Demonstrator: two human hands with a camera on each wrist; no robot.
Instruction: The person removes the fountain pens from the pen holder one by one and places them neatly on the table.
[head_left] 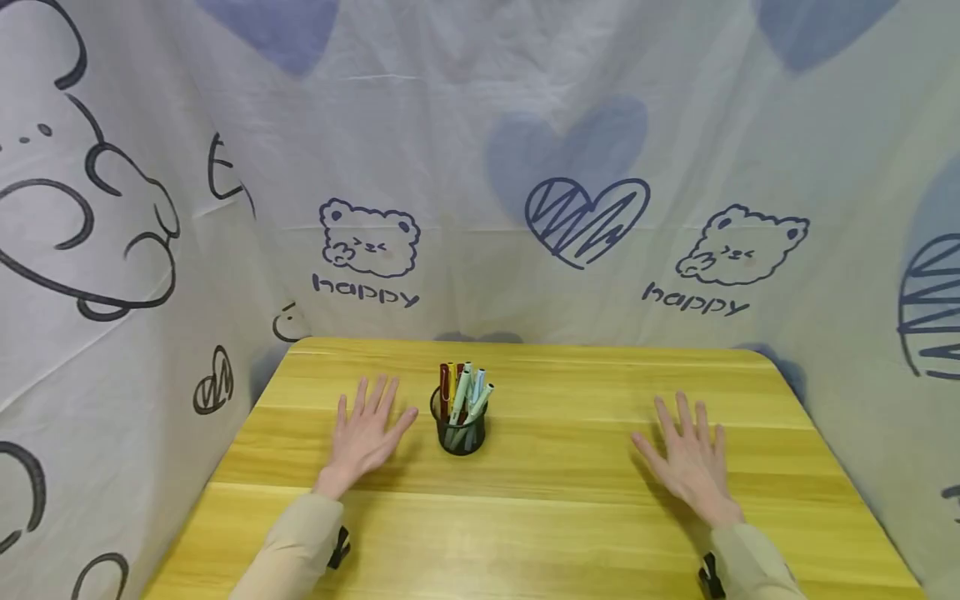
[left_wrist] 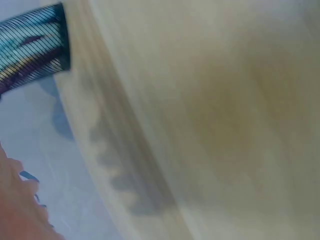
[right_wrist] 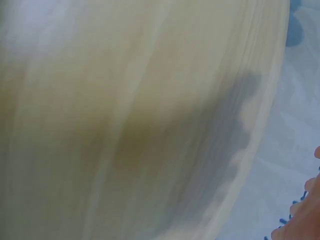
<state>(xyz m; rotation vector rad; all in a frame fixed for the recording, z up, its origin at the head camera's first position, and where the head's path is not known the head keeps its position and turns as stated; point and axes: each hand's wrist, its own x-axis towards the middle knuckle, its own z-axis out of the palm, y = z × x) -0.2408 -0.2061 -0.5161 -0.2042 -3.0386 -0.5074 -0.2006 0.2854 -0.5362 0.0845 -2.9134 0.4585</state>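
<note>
A black mesh pen holder (head_left: 461, 437) stands upright on the wooden table, left of the middle. Several pens (head_left: 465, 393) in it lean at different angles, pale green, light blue, yellow and dark red. To its left is my left hand (head_left: 365, 435), fingers spread and thumb toward the holder, apart from it. Farther off on the right side, my right hand (head_left: 688, 462) has its fingers spread and holds nothing. The left wrist view catches the mesh holder (left_wrist: 35, 47) at its upper left and part of the left hand (left_wrist: 17, 205). Fingertips of the right hand (right_wrist: 302, 215) edge into the right wrist view.
The yellow wood-grain table (head_left: 525, 533) has rounded far corners. A white curtain (head_left: 465, 167) printed with hearts, bears and the word "happy" hangs behind it and along both sides. Cast shadows of the hands fall on the tabletop.
</note>
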